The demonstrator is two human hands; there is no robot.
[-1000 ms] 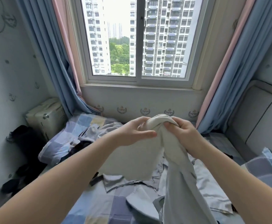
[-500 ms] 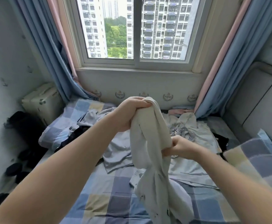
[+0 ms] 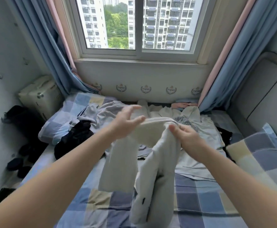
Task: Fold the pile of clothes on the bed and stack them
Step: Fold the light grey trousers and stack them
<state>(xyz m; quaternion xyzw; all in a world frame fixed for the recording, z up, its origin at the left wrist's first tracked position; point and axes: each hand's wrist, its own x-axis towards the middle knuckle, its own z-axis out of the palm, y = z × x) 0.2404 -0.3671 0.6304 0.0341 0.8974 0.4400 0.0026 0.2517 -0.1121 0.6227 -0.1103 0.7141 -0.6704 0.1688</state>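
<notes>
The left hand (image 3: 126, 123) has a loose, spread grip: its fingers reach forward nearly straight and apart, blurred at the tips, and they touch the upper edge of the cream garment (image 3: 148, 134) without visibly closing round it; whether a finger is hooked inside the band I cannot tell. The right hand (image 3: 186, 136) has a tight grip, thumb and curled fingers pinching the other end of that same edge. Between the two hands the top of the garment runs as a taut, ribbed band, and below it the cloth hangs in two long soft lobes, the left one flat and smooth, the right one twisted and creased, with a small dark mark low down, its end reaching down to the bed (image 3: 200, 196). The garment is held up in the air above the checked sheet (image 3: 101, 203) of blue, grey and pale yellow squares. Behind the hands, near the wall under the window, lies the pile of clothes (image 3: 198, 129), crumpled pale grey and white fabric, with a dark garment (image 3: 76, 137) heaped at its left side. A checked pillow (image 3: 259, 155) lies at the right edge of the bed.
</notes>
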